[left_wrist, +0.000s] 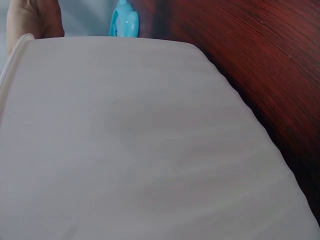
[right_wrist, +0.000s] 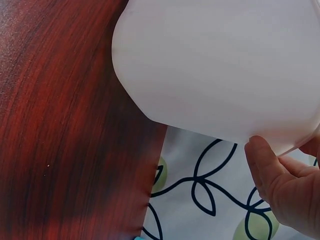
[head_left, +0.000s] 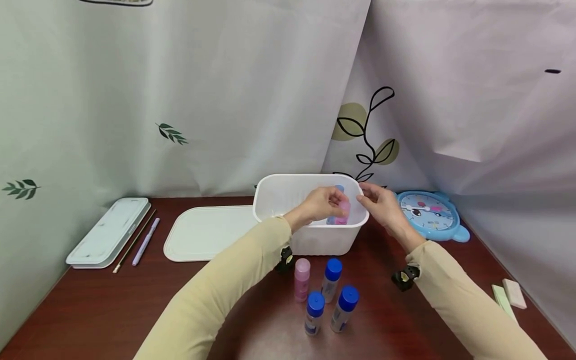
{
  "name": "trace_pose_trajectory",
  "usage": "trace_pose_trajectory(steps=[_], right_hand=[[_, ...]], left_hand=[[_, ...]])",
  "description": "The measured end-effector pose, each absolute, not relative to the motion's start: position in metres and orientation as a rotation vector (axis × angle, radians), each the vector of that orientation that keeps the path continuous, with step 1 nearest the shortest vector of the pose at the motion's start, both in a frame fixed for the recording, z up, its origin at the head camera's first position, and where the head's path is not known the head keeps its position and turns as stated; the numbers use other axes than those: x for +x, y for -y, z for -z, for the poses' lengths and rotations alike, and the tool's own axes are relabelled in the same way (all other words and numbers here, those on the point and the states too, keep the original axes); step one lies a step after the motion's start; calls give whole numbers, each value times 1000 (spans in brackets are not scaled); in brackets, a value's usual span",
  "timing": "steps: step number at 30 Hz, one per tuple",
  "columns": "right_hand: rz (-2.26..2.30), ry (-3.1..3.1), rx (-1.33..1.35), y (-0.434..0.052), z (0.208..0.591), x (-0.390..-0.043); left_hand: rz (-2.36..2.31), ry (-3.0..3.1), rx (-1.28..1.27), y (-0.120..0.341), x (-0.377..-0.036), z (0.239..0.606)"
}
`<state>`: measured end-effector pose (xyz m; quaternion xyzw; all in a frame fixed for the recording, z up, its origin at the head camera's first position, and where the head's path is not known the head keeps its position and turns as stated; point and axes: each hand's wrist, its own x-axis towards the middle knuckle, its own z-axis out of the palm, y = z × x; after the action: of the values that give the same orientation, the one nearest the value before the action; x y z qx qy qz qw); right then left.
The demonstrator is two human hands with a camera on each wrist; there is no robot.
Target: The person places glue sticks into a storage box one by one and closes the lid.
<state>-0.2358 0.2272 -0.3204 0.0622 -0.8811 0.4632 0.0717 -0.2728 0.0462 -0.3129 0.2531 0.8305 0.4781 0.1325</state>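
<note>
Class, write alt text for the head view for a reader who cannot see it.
A person's left hand holds a pink-capped bottle inside a white tub, while the right hand grips its rim. Four more bottles stand on the dark wooden table in front.

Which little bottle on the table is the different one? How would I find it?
Start at the white plastic tub in the middle of the dark red wooden table. Just in front of it stand four small bottles. The pink-capped pink bottle is leftmost, the only one without a blue cap.
</note>
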Motion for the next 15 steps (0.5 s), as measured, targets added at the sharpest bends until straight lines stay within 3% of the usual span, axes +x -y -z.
trace_pose_trajectory(steps=[15], right_hand=[[-1379, 2632, 197, -226, 320, -234]], left_hand=[[-1363, -2429, 873, -35, -266, 302]])
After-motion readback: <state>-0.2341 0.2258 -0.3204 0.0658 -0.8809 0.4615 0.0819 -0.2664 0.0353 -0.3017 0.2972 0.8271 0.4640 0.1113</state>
